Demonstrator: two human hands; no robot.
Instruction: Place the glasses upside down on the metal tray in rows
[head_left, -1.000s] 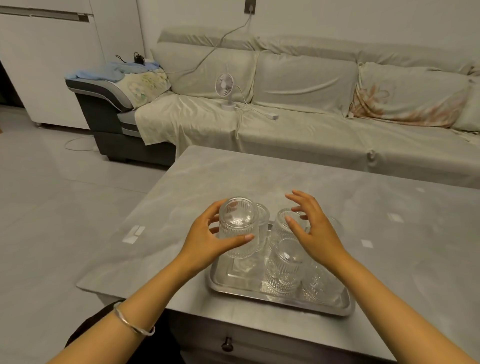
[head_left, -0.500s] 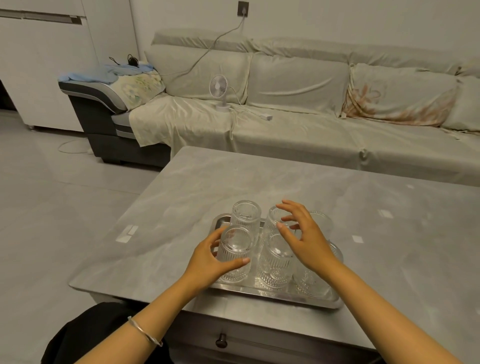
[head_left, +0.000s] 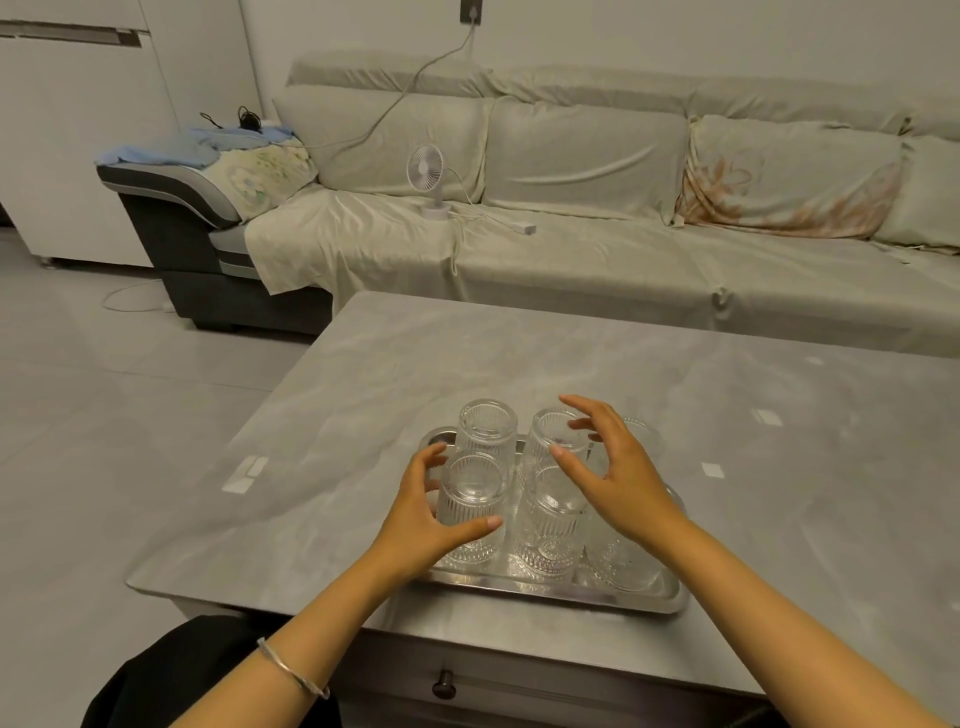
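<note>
- The ribbed clear glasses (head_left: 551, 535) stand mouth-down, long axes vertical, in two rows on the metal tray (head_left: 561, 597) at the counter's (head_left: 571, 364) 6 o'clock edge.
- The left hand (head_left: 423, 525) wraps the glass (head_left: 471, 506) at the tray's 8 o'clock corner, thumb in front, fingers behind.
- A second ago that glass was lifted; now it rests on the tray.
- The right hand (head_left: 618, 483) hovers spread, holding nothing.

On the grey worktop (head_left: 363, 405), a metal tray (head_left: 545, 597) carries ribbed glasses set upside down in rows. The left hand (head_left: 421, 525) wraps the near-left glass (head_left: 470, 504); the right hand (head_left: 618, 478) hovers, fingers spread, above the others.
</note>
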